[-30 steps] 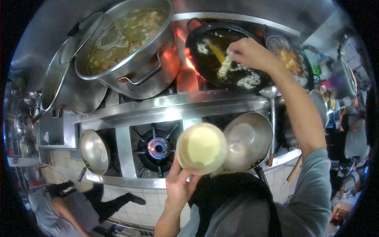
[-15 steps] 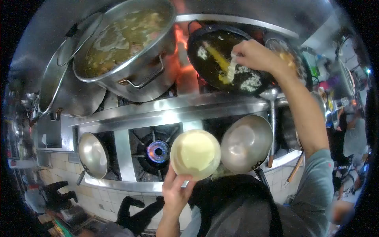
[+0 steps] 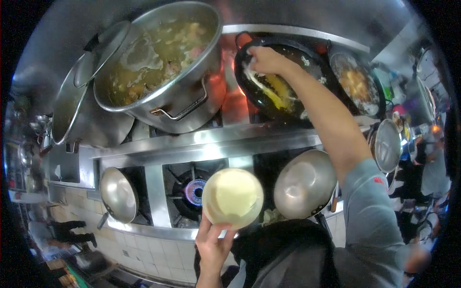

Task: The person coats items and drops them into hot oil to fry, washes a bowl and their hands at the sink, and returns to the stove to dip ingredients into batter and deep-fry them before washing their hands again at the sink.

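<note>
My left hand (image 3: 213, 242) grips the near rim of a pale bowl (image 3: 233, 198) with a creamy yellow liquid in it, held over the front of the stove. My right hand (image 3: 264, 60) reaches out to the far left side of a wide black pan (image 3: 244, 91) of dark oil, fingers closed and pointing down. Whitish stuff shows at its fingertips; whether they pinch a piece of food is too blurred to see. Below them a white streak and a yellow, batter-like strip (image 3: 277, 98) lie in the oil. My forearm hides the pan's right part.
A big steel pot (image 3: 185, 103) of broth stands left of the black pan, beside another pot with a lid (image 3: 103, 53). A lit burner (image 3: 195, 192) lies just left of the bowl. Empty woks (image 3: 305, 185) flank it. Another pan (image 3: 353, 79) holds frying food at the right.
My right hand has moved left across the black pan, from its right half to the far left rim. The white clump hanging from it no longer shows. The bowl sits slightly lower.
</note>
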`<state>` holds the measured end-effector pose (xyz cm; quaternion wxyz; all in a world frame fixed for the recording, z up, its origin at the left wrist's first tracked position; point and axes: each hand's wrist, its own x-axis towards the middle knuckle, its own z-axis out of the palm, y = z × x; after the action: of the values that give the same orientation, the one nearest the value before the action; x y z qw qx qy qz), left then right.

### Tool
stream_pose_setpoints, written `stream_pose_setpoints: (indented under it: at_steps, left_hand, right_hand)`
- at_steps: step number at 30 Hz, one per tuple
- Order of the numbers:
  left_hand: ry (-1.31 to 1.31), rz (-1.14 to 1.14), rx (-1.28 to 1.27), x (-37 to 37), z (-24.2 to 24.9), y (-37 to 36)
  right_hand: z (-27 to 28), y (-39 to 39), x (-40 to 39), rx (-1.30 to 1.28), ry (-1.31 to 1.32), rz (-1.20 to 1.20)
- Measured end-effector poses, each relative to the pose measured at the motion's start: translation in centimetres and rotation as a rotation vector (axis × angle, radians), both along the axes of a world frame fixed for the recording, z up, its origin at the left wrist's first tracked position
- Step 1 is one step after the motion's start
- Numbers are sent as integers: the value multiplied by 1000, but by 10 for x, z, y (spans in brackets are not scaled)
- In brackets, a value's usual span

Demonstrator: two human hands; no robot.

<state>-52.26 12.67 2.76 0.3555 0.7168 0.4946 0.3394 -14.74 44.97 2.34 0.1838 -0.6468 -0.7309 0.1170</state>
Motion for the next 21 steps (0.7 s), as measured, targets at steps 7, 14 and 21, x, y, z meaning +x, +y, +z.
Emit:
stream_pose_setpoints:
  at_steps: [7, 14, 21]
  left_hand:
    - [23, -40, 93, 12, 8, 13]
    - [9, -111, 203, 53, 15, 41]
    - [16, -215, 278, 71, 5, 41]
  right_hand:
    - [64, -40, 4, 12, -9, 6]
    - [106, -118, -2, 53, 194, -11]
    - [116, -220, -58, 47, 325, 383]
